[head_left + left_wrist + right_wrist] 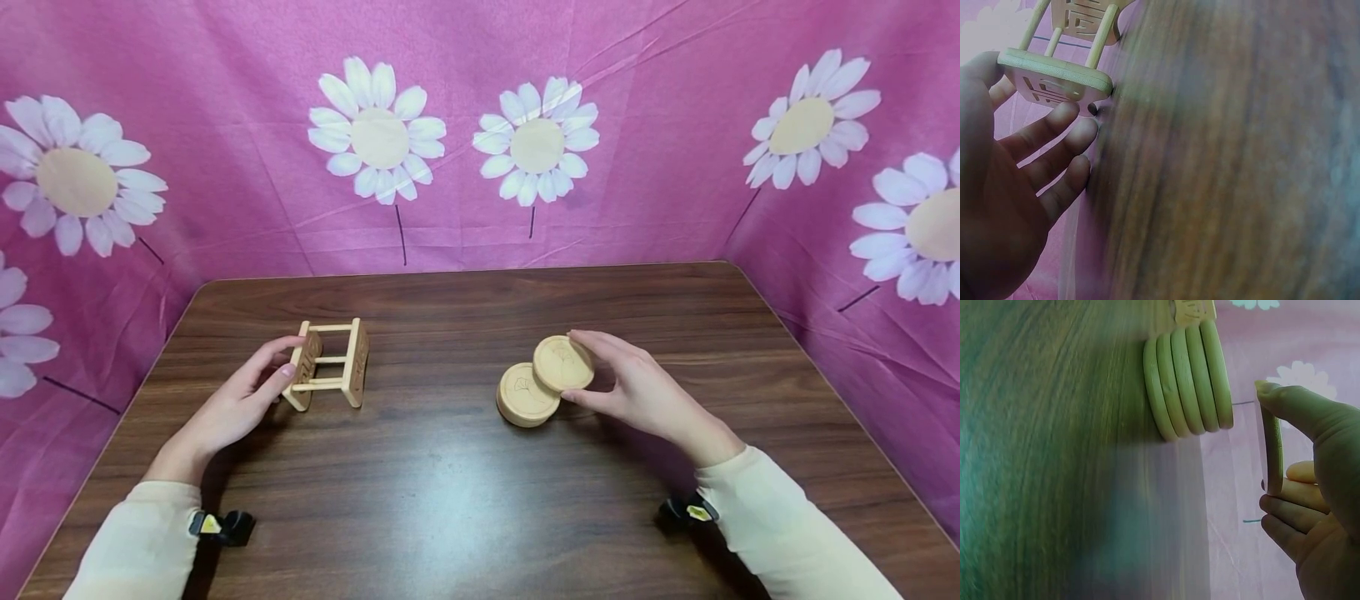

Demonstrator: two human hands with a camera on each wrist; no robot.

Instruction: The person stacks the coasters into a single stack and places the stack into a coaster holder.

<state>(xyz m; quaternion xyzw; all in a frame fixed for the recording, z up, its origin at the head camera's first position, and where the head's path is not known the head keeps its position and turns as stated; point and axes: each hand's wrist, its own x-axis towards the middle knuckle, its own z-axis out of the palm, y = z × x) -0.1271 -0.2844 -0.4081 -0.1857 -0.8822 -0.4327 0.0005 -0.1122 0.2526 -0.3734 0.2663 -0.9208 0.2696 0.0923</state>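
On the left of the table, a small wooden coaster holder [349, 367] stands with cut-out side panels joined by thin rods. My left hand [238, 398] grips its near-left panel [1047, 84] between thumb and fingers; the lower fingers lie loosely beside it in the left wrist view. To the right, a stack of round wooden coasters [528, 395], several high, rests on the table. My right hand [637, 390] pinches one more coaster [562, 363] by its edge. The right wrist view shows this held coaster [1274, 453] apart from the stack [1188, 381], raised above it.
The dark wood-grain table [435, 500] reaches back to a pink cloth [465, 233] printed with white daisies, which hangs at the back and both sides. A black strap device sits at each wrist, below the cream sleeves [787, 517].
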